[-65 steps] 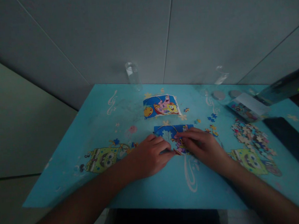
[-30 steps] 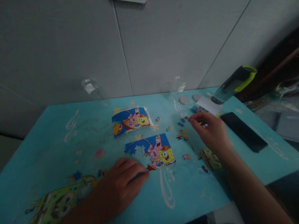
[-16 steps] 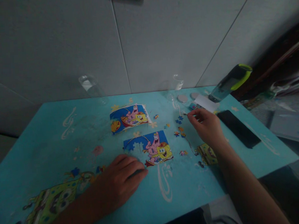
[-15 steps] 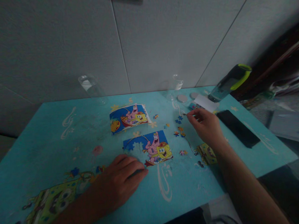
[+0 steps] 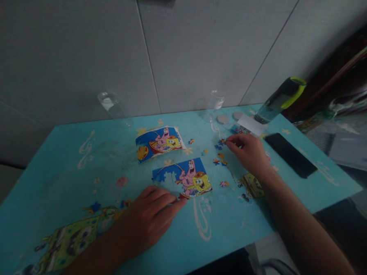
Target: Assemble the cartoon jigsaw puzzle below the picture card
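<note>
Since the earliest frame, the right hand had been moved off the partly assembled, blue-backed jigsaw puzzle to the loose multicoloured pieces at its right; one small puzzle piece was pinched between thumb and fingertip. Nothing was gripped by the left hand, whose loosely curled fingers were rested at the left end of the puzzle's bottom edge. The turquoise tabletop was printed with white swirls and backed by a grey panelled wall; a dark bottle with lime-green trim was seen at far right. On the puzzle, laid near the table's middle before a curled printed picture, a pink and a yellow figure were shown; its lower left was unfilled.
</note>
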{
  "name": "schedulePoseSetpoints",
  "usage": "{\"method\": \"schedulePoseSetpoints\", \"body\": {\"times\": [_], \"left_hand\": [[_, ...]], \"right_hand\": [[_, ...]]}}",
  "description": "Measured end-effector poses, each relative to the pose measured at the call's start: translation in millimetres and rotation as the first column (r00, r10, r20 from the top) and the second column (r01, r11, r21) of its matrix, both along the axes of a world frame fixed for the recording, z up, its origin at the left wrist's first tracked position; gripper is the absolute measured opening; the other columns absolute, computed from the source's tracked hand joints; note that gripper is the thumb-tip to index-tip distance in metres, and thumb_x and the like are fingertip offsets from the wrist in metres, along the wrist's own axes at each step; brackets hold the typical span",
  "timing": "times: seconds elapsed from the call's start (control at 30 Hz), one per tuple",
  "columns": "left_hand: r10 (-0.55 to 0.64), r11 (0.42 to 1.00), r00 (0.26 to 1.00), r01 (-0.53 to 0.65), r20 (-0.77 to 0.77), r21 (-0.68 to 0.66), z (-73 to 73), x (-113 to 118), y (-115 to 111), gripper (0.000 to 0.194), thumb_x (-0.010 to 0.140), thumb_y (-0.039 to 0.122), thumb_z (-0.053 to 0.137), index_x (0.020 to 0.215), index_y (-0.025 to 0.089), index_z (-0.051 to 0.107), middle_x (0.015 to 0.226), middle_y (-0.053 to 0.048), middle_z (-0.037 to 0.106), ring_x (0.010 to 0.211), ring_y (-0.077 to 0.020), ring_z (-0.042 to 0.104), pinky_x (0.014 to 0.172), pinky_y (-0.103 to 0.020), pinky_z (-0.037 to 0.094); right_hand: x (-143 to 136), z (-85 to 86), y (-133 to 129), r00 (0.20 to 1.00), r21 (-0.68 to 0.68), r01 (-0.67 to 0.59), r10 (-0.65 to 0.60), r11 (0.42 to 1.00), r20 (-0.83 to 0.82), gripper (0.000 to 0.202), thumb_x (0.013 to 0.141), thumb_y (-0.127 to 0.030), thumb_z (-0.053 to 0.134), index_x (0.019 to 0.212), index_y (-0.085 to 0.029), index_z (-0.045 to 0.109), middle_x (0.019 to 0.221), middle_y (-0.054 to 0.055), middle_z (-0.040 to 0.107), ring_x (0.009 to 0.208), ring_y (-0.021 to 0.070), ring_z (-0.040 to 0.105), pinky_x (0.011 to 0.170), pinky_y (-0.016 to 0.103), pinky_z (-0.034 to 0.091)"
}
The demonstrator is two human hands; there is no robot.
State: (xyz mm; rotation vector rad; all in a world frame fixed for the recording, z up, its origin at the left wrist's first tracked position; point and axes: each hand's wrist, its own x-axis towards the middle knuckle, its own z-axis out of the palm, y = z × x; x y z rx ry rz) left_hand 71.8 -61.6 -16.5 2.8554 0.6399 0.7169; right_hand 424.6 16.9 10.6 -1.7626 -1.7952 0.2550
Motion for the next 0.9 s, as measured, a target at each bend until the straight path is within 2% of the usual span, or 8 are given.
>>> {"method": "schedulePoseSetpoints", "body": {"times": [0.17,0.33,0.67,0.9], "left_hand": [[0.0,1.0,1.0,0.0,-0.001,0.007,0.9,1,0,0.034,0.099,0.01,0.052,0.132,0.014,0.062,0.107,-0.007,0.069,0.096,-0.0201,0.059,0.086,-0.039,0.047],[-0.006,1.0,1.0,0.006,0.008,0.007,3.2,3,1,0.033,0.1,0.011,0.053,0.131,0.014,0.062,0.107,-0.007,0.07,0.095,-0.0198,0.059,0.086,-0.038,0.047],[-0.001,1.0,0.999,0.0,-0.05,-0.015,3.4,2,-1,0.03,0.097,0.012,0.056,0.126,0.016,0.064,0.105,-0.006,0.069,0.095,-0.0208,0.059,0.088,-0.039,0.046],[0.028,0.999,0.994,-0.026,-0.105,0.021,2.5,1,-2,0.026,0.099,0.016,0.056,0.124,0.018,0.065,0.1,-0.004,0.069,0.093,-0.0192,0.058,0.085,-0.037,0.043]], "right_hand": [[-6,-8.6,0,0.999,-0.047,-0.011,0.012,0.999,0.04,0.025,0.091,-0.037,0.06,0.099,-0.023,0.079,0.082,0.004,0.077,0.068,0.0202,0.067,0.065,0.033,0.047],[-15,-15.8,-1,0.995,-0.069,-0.05,0.055,0.996,0.084,0.025,0.091,-0.035,0.059,0.102,-0.023,0.079,0.089,0.006,0.079,0.073,0.0217,0.071,0.068,0.034,0.05],[-16,-18.9,-1,0.981,-0.047,-0.081,0.088,0.996,0.173,0.026,0.092,-0.035,0.058,0.104,-0.024,0.079,0.091,0.007,0.08,0.076,0.0248,0.072,0.071,0.036,0.052],[-19,-21.0,-1,0.975,-0.02,-0.101,0.103,0.995,0.195,0.025,0.093,-0.037,0.06,0.103,-0.025,0.08,0.087,0.008,0.079,0.074,0.0268,0.072,0.068,0.038,0.051]]}}
